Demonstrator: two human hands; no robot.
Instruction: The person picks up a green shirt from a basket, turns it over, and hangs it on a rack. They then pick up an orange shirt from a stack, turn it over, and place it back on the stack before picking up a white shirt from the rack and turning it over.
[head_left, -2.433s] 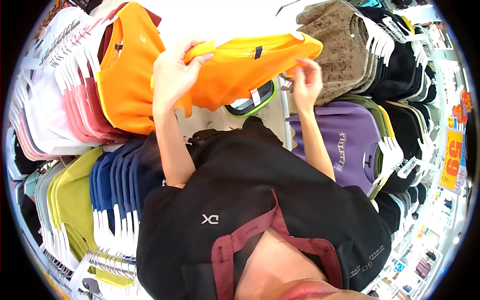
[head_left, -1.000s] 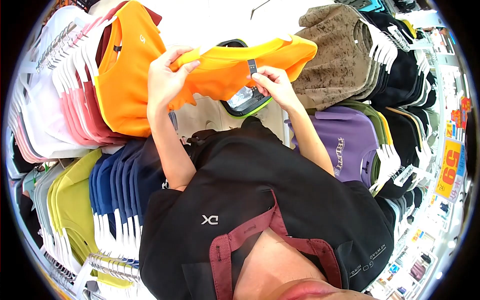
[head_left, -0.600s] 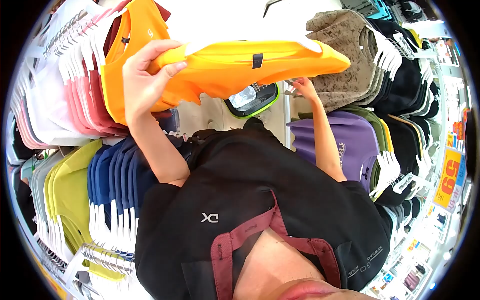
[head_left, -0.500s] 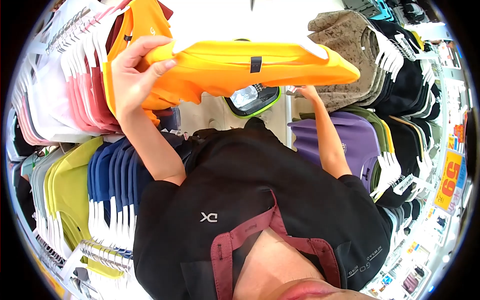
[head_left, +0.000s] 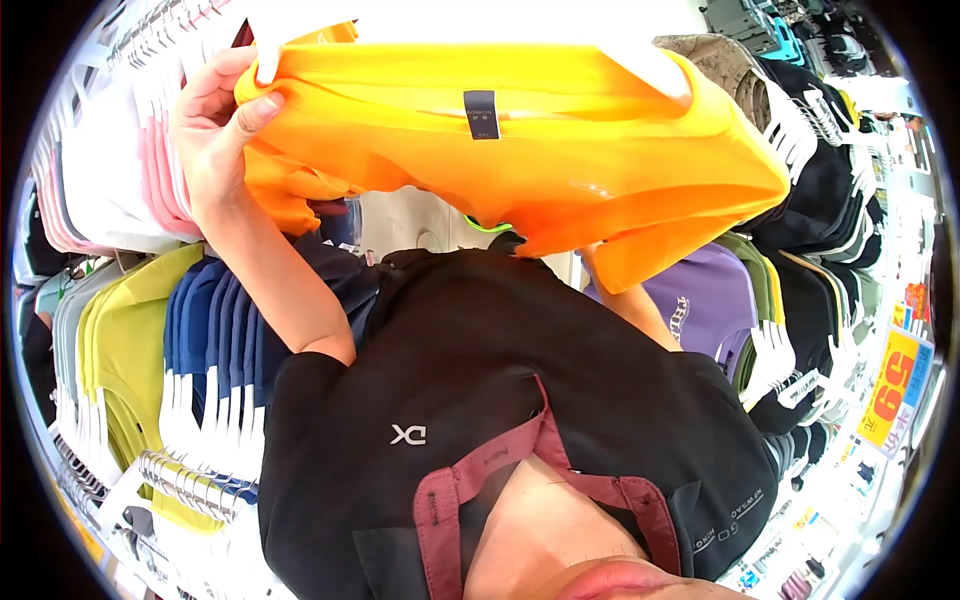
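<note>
Left hand (head_left: 215, 125) has an orange top (head_left: 440, 165) pinched at one shoulder — black label (head_left: 482, 115) showing at the neck. Can't really see the right hand, top's in the way, just some forearm (head_left: 640, 314). Navy tops (head_left: 225, 320) hang over on the left, a purple tee (head_left: 715, 290) on the right — and there's a big 59 price sign (head_left: 890, 390) past that.

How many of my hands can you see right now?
1: your left hand, at picture left, gripping the orange shirt. Your right hand seems hidden behind the shirt, with only part of the right forearm showing.
</note>
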